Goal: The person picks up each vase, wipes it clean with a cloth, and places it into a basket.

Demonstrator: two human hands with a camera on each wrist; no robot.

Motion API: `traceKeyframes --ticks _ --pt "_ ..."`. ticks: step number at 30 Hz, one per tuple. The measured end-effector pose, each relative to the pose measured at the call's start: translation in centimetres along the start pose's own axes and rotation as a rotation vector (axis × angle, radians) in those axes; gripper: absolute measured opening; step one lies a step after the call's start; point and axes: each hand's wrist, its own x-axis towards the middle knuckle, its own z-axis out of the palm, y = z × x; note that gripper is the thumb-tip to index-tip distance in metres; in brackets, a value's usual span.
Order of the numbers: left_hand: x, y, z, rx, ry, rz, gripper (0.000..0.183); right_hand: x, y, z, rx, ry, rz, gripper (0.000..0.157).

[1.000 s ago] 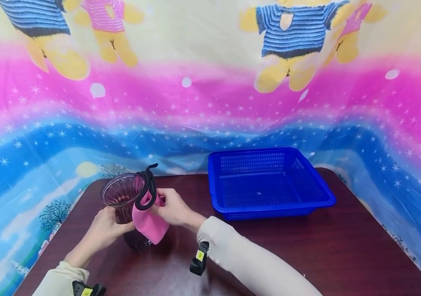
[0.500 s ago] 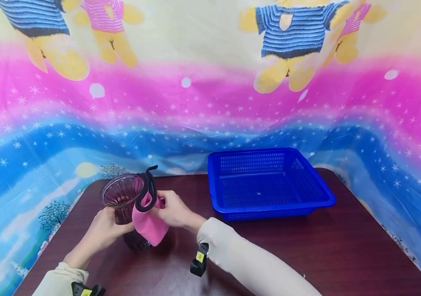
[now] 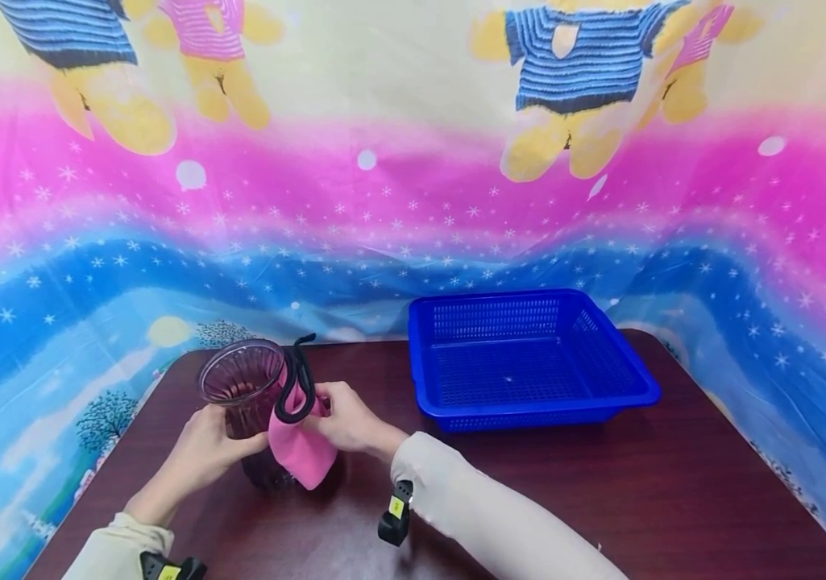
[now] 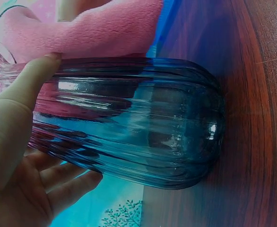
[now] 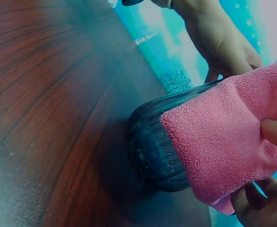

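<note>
A ribbed, see-through glass vase [image 3: 242,395] with a flared rim stands on the table at the left. My left hand [image 3: 204,447] grips its middle, the thumb on the near side and the fingers round the far left side, as the left wrist view also shows. A pink cloth [image 3: 304,451] with a black edge hangs along the vase's right side. Its black trim [image 3: 300,387] curls up by the rim. My right hand [image 3: 346,417] pinches the cloth between thumb and fingers; in the right wrist view the cloth [image 5: 219,137] covers part of the vase [image 5: 152,151].
A blue plastic basket [image 3: 529,415] with perforated sides stands on the dark wood table [image 3: 601,491] at the back right. Behind the table hangs a printed curtain [image 3: 383,201] with bears and snowflakes. Each wrist wears a black strap mount.
The right hand and the pink cloth have shifted slightly to the right and down along the vase. The left hand and the vase have stayed almost in place.
</note>
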Motion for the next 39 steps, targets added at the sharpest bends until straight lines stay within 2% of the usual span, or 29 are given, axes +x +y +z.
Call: traceKeyframes --ticks 16,28,39 --pt "0.0 0.0 0.0 -0.025 0.017 0.033 0.069 -0.7 1.4 0.6 -0.043 -0.002 0.019 0.014" --pt "0.1 -0.1 0.2 -0.023 0.025 0.045 0.067 -1.1 2.3 0.9 -0.041 -0.003 0.044 0.007" --pt "0.1 0.0 0.1 -0.019 0.012 0.038 0.066 -1.3 2.8 1.0 -0.060 -0.005 0.025 0.005"
